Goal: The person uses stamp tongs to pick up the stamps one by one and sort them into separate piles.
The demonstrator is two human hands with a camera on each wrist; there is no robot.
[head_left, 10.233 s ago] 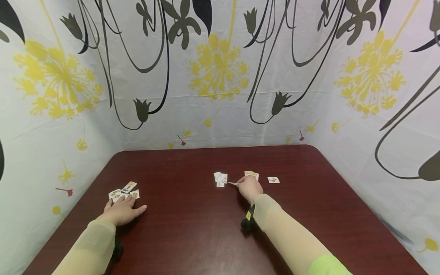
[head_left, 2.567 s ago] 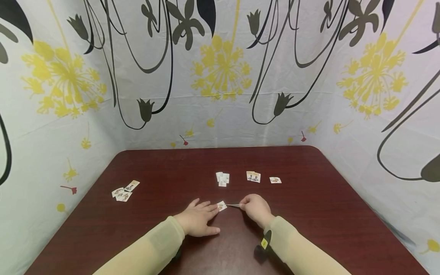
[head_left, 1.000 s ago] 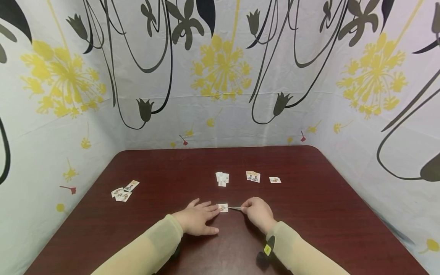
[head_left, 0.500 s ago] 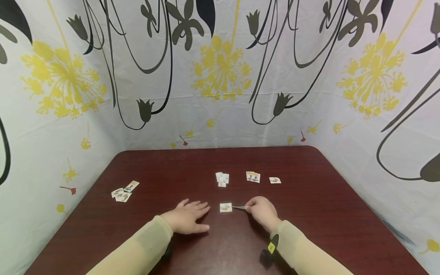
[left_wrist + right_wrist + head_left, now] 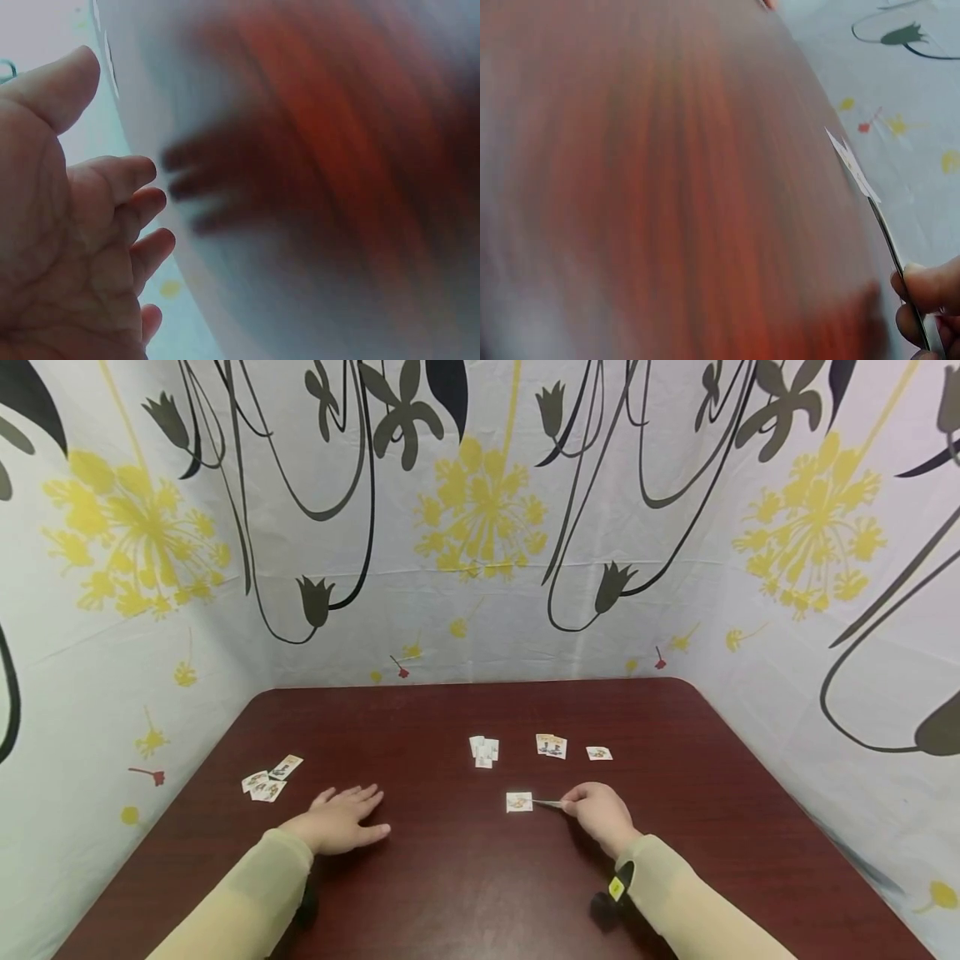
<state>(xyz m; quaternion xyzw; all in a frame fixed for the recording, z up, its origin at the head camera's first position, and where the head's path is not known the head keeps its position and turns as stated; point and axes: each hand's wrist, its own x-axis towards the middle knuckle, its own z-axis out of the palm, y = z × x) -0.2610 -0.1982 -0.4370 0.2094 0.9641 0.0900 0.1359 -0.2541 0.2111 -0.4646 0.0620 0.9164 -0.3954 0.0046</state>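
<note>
My right hand (image 5: 602,817) pinches thin metal tweezers (image 5: 889,241) between thumb and fingers. At their tips is a small white picture card (image 5: 519,802), which shows nearly edge-on in the right wrist view. Whether the card hangs just above the table or touches it, I cannot tell. My left hand (image 5: 335,821) is to the left with its fingers spread and nothing in it. In the left wrist view its palm and thumb show over a blurred reflection in the tabletop. A loose group of picture cards (image 5: 267,790) lies beyond it, farther left.
On the dark red glossy table (image 5: 435,877), overlapping white cards (image 5: 484,752) lie near the back middle. To their right are two overlapping picture cards (image 5: 552,746) and a single card (image 5: 599,753). A flower-patterned cloth (image 5: 480,627) closes off the back and both sides.
The left hand has let go of the card and slid well to the left. With the tweezers, the right hand has carried the card to the right and slightly away from me.
</note>
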